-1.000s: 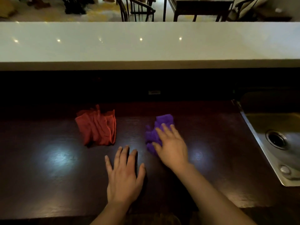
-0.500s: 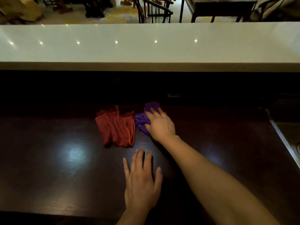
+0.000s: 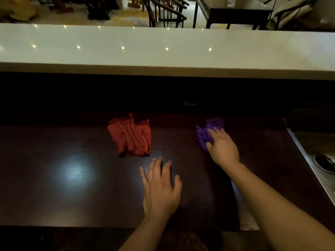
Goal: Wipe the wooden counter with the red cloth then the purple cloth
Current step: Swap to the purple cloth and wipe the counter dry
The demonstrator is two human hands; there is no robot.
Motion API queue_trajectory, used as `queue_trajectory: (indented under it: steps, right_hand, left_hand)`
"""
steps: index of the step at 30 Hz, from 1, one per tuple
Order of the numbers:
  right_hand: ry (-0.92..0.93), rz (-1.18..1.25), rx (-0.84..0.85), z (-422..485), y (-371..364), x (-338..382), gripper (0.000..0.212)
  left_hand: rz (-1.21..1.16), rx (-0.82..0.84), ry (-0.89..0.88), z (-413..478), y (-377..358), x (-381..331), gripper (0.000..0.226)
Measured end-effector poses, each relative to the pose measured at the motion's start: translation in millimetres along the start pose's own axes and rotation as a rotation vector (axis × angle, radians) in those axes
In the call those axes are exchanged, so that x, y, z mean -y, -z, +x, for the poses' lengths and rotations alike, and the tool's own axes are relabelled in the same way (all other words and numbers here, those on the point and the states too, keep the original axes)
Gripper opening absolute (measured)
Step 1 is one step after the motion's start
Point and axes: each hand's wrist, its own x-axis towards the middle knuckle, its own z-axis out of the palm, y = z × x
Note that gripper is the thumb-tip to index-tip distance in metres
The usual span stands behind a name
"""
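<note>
Second wipe, I judge: right hand (image 3: 223,151) presses purple cloth (image 3: 208,131) toward counter's (image 3: 72,178) back edge, needing sweeps; left hand (image 3: 161,192) flat, empty.

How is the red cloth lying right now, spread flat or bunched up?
Bunched up. The red cloth lies crumpled in folds and ridges on the wooden counter, with neither hand touching it.

Two bare forearms, no sleeves, watch or bracelet anywhere along them. No rings or gloves on left hand (image 3: 160,192) at 6 o'clock, none on right hand (image 3: 223,149) at 4 o'clock. Short, unpainted nails.
</note>
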Motion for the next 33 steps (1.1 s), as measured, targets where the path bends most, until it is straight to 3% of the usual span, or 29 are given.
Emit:
queue_trajectory:
  steps: [6, 10, 16, 21, 27, 33]
  right_hand:
    - [0.127, -0.004, -0.010, -128, -19, 61, 0.066]
    - [0.220, -0.042, 0.002, -155, -26, 101, 0.072]
    - [0.567, -0.078, 0.101, -169, -56, 177, 0.070]
    - [0.707, -0.016, 0.117, -139, -74, 241, 0.064]
    - [0.630, -0.049, 0.165, -74, -96, 297, 0.060]
    - [0.532, -0.159, 0.089, -34, -102, 325, 0.053]
  left_hand:
    - [-0.254, -0.026, 0.023, -1, 33, 16, 0.041]
    - [-0.013, -0.055, -0.076, -12, 78, 89, 0.046]
    - [0.314, 0.064, 0.202, -13, 127, 194, 0.074]
    - [0.358, 0.076, 0.236, -12, 127, 207, 0.069]
    - [0.242, -0.063, 0.254, -12, 128, 210, 0.060]
    - [0.249, 0.015, 0.259, -7, 135, 214, 0.050]
